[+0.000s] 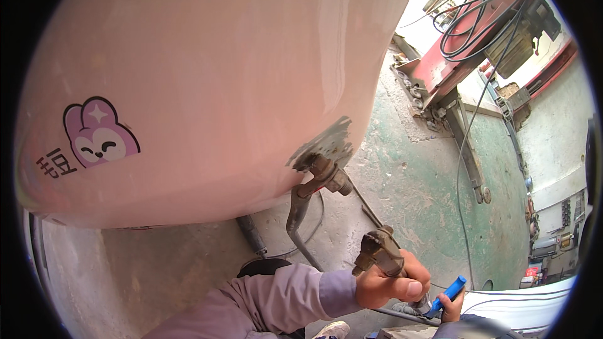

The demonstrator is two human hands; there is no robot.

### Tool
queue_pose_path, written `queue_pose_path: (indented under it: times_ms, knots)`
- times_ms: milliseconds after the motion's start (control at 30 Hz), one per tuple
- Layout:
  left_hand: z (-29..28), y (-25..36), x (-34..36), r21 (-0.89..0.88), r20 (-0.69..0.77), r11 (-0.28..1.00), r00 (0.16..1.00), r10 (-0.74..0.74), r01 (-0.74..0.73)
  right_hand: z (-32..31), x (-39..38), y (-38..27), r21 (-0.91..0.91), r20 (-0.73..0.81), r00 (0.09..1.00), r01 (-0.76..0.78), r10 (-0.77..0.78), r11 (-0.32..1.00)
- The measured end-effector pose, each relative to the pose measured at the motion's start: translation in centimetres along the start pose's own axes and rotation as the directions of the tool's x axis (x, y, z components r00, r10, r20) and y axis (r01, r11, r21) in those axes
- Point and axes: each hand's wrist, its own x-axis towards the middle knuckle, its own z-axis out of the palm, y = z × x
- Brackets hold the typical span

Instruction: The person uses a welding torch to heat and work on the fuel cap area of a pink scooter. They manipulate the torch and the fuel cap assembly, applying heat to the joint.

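Note:
My left hand (396,284) comes in from the lower left in a lilac-grey sleeve, its fingers closed around a worn brown metal tool head (380,252). My right hand (451,309) is lower right of it, closed on a bright blue handle (449,295). Metal shows between the two hands; whether it joins both parts I cannot tell. Above them, a metal bracket with a bolt-like end (328,174) sits at the scraped grey patch (333,144) on a pink car panel (220,75). From that bracket a curved metal bar (294,220) runs down behind my left wrist.
A cartoon rabbit sticker (100,135) is on the panel's left. A red frame with looped black hoses (465,37) and a metal leg (468,144) stand at upper right. A thin cable (461,207) crosses the worn green floor (427,188). A black cylinder (251,237) lies under the panel.

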Motion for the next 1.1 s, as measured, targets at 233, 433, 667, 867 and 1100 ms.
queue_pose_path:
  times_ms: [233,433,667,867,1100]
  knots:
    - [0.2,0.0,0.0,-0.034,0.006,0.999,1.0,0.002,-0.002,-0.6,-0.3,0.2,-0.006,-0.008,1.0,0.016,-0.016,1.0]
    - [0.4,-0.3,-0.1,-0.048,0.011,0.999,1.0,0.01,-0.01,-0.8,-0.2,0.4,0.007,0.0,1.0,0.021,-0.021,1.0]
    - [0.3,-0.4,0.0,-0.043,0.032,0.999,0.999,0.013,-0.012,-0.6,-0.4,0.0,0.004,-0.006,0.999,0.037,-0.037,0.999]
    - [-0.1,-0.6,0.1,-0.102,-0.15,0.995,0.989,-0.009,-0.007,-0.8,-0.4,-0.4,-0.095,0.011,0.999,0.043,-0.042,0.995]
    - [-2.1,-0.9,0.4,-0.182,-0.322,0.981,0.947,0.006,-0.068,-1.0,-0.3,0.4,-0.29,0.03,0.999,0.023,-0.015,0.957]
